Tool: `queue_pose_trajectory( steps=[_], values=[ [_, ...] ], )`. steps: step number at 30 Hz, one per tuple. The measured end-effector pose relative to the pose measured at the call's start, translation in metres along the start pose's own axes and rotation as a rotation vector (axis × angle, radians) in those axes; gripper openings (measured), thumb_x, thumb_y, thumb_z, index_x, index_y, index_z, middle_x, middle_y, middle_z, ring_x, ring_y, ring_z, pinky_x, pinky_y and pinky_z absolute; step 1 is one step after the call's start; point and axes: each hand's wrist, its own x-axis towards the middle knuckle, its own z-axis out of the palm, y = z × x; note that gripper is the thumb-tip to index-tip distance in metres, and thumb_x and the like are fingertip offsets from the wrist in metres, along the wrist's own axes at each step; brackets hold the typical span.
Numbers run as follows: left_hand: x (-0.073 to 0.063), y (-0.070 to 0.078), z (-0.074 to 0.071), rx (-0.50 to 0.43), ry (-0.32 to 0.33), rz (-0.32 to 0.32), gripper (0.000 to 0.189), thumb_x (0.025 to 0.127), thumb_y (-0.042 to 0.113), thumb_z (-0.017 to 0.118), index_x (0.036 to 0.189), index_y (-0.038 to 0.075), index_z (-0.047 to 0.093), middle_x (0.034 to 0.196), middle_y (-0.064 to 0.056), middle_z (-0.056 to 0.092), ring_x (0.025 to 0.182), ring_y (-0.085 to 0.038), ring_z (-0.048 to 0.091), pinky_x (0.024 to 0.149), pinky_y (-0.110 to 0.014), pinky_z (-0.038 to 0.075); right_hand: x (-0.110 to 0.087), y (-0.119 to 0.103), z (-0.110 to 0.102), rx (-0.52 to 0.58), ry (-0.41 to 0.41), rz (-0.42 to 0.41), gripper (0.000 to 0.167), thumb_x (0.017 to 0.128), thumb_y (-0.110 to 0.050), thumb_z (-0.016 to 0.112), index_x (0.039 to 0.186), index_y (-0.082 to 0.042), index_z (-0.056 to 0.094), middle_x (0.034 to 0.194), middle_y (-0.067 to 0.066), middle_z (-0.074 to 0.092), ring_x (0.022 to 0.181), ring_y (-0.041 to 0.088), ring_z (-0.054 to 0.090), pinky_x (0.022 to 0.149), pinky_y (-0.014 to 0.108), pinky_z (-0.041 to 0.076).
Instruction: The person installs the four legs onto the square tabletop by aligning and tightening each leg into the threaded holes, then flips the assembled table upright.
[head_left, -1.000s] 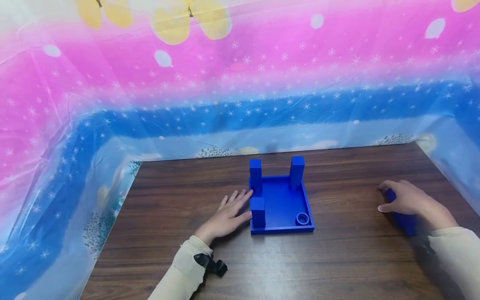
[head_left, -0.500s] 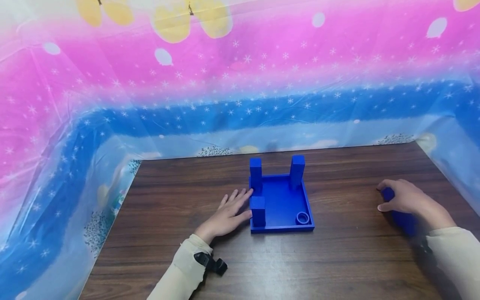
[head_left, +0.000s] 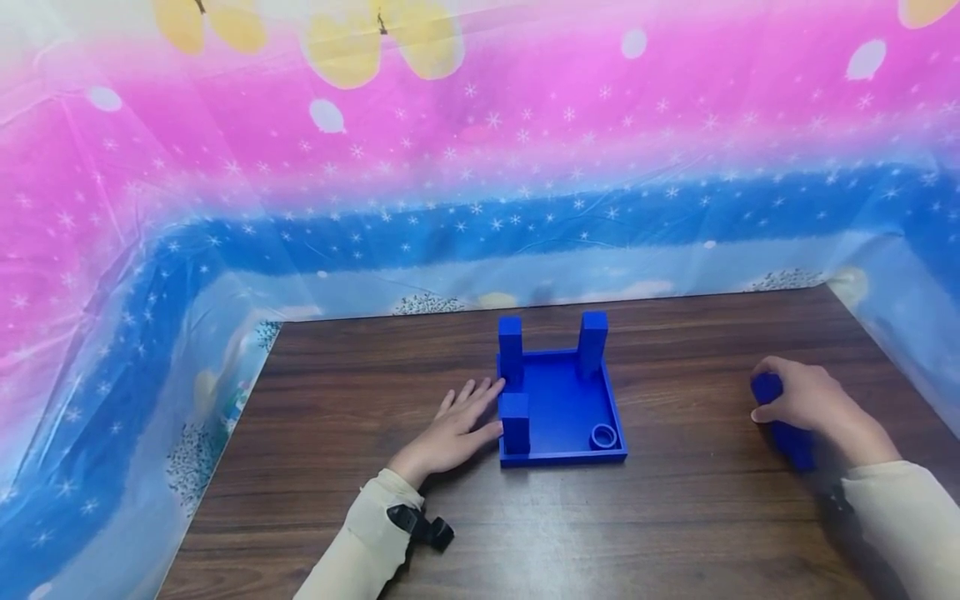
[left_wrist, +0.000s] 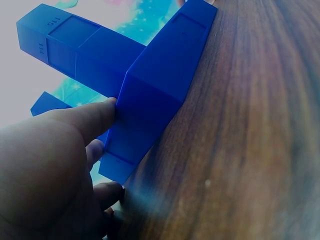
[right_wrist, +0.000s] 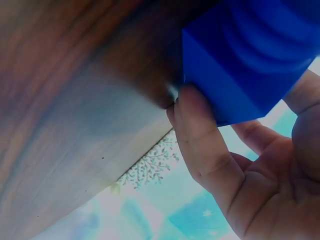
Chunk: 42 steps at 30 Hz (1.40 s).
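A square blue tabletop [head_left: 566,459] with a raised rim lies on the table. Three blue square legs stand at its corners: back left [head_left: 511,350], back right [head_left: 592,343] and front left [head_left: 515,423]. At the front right corner is a bare round socket [head_left: 603,437]. My left hand [head_left: 448,435] touches the left rim with thumb and fingers spread, as the left wrist view also shows along the rim wall [left_wrist: 142,112]. My right hand [head_left: 813,404], off to the right, grips a loose blue leg [head_left: 792,443]; its ridged, screw-like part [right_wrist: 265,37] shows in the right wrist view.
The brown wood-grain table [head_left: 375,358] extends around the blue piece, with bare wood between it and my right hand. A patterned pink and blue cloth [head_left: 465,217] hangs behind the table and along both sides. A black strap device [head_left: 422,528] sits on my left wrist.
My right hand has shifted slightly left with the blue leg, and more of the leg's far end shows. My left hand and the tabletop stay essentially in place.
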Motion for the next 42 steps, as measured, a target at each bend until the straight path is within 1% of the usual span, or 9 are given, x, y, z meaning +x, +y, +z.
queue_pose_trajectory(
  steps=[7, 10, 13, 16, 21, 24, 29, 34, 42],
  values=[
    [-0.001, -0.001, 0.0, -0.005, 0.005, -0.003, 0.07, 0.111, 0.048, 0.049, 0.171, 0.024, 0.021, 0.175, -0.013, 0.018, 0.163, -0.032, 0.001, 0.129, -0.055, -0.005, -0.006, -0.009, 0.002, 0.011, 0.024, 0.009, 0.063, 0.08, -0.016, 0.087, 0.129, 0.008, 0.055, 0.116, 0.045, 0.06, 0.095, 0.063, 0.06, 0.066, 0.064, 0.054],
    [-0.001, 0.0, 0.0, -0.008, 0.004, 0.0, 0.07, 0.111, 0.048, 0.048, 0.171, 0.024, 0.021, 0.175, -0.013, 0.018, 0.163, -0.032, 0.001, 0.129, -0.055, -0.005, -0.008, -0.013, 0.002, 0.001, 0.042, -0.005, 0.062, 0.082, -0.013, 0.085, 0.13, 0.008, 0.053, 0.115, 0.045, 0.061, 0.096, 0.065, 0.06, 0.067, 0.065, 0.053],
    [-0.001, 0.0, -0.001, -0.01, 0.004, 0.001, 0.07, 0.111, 0.048, 0.048, 0.171, 0.024, 0.021, 0.175, -0.013, 0.018, 0.163, -0.032, 0.001, 0.129, -0.055, -0.006, -0.01, -0.015, 0.0, -0.002, 0.069, -0.021, 0.061, 0.084, -0.014, 0.083, 0.132, 0.008, 0.052, 0.118, 0.046, 0.06, 0.101, 0.067, 0.059, 0.071, 0.07, 0.052],
    [0.0, 0.0, -0.001, -0.009, 0.007, 0.002, 0.07, 0.111, 0.048, 0.049, 0.171, 0.024, 0.021, 0.175, -0.012, 0.018, 0.163, -0.032, 0.001, 0.129, -0.055, -0.006, -0.011, -0.016, -0.004, 0.016, 0.095, -0.029, 0.06, 0.087, -0.014, 0.081, 0.135, 0.006, 0.053, 0.121, 0.046, 0.059, 0.102, 0.067, 0.059, 0.071, 0.07, 0.051],
    [-0.001, 0.0, -0.001, -0.004, 0.002, -0.002, 0.07, 0.111, 0.047, 0.049, 0.171, 0.024, 0.02, 0.175, -0.012, 0.017, 0.163, -0.031, 0.001, 0.129, -0.054, -0.006, -0.013, -0.018, -0.009, 0.045, 0.13, -0.037, 0.058, 0.088, -0.015, 0.081, 0.135, 0.003, 0.054, 0.118, 0.045, 0.061, 0.092, 0.058, 0.064, 0.063, 0.06, 0.054],
    [-0.001, 0.0, 0.0, -0.002, 0.001, -0.002, 0.07, 0.111, 0.047, 0.049, 0.171, 0.024, 0.02, 0.175, -0.012, 0.017, 0.163, -0.031, 0.001, 0.129, -0.055, -0.006, -0.015, -0.019, -0.011, 0.059, 0.173, -0.055, 0.057, 0.087, -0.014, 0.082, 0.134, 0.003, 0.055, 0.114, 0.044, 0.063, 0.088, 0.056, 0.066, 0.06, 0.057, 0.054],
    [-0.002, 0.001, 0.0, -0.003, 0.003, -0.003, 0.07, 0.111, 0.047, 0.049, 0.171, 0.023, 0.021, 0.175, -0.012, 0.018, 0.163, -0.031, 0.001, 0.129, -0.055, -0.005, -0.018, -0.026, -0.014, 0.093, 0.258, -0.083, 0.057, 0.089, -0.013, 0.083, 0.136, 0.002, 0.055, 0.117, 0.044, 0.062, 0.093, 0.06, 0.065, 0.062, 0.062, 0.056],
    [-0.002, 0.001, 0.0, -0.001, 0.006, -0.004, 0.07, 0.111, 0.047, 0.048, 0.171, 0.023, 0.021, 0.175, -0.012, 0.018, 0.163, -0.031, 0.001, 0.129, -0.055, -0.005, -0.019, -0.038, -0.017, 0.118, 0.346, -0.126, 0.058, 0.089, -0.013, 0.084, 0.138, 0.002, 0.056, 0.12, 0.042, 0.062, 0.098, 0.063, 0.064, 0.068, 0.071, 0.055],
    [-0.002, 0.001, 0.0, -0.001, 0.007, -0.002, 0.069, 0.111, 0.048, 0.048, 0.171, 0.025, 0.021, 0.175, -0.012, 0.019, 0.163, -0.031, 0.001, 0.129, -0.055, -0.005, -0.017, -0.05, -0.018, 0.181, 0.413, -0.166, 0.059, 0.09, -0.011, 0.084, 0.14, 0.002, 0.055, 0.123, 0.039, 0.061, 0.101, 0.06, 0.064, 0.076, 0.074, 0.053]
  ],
)
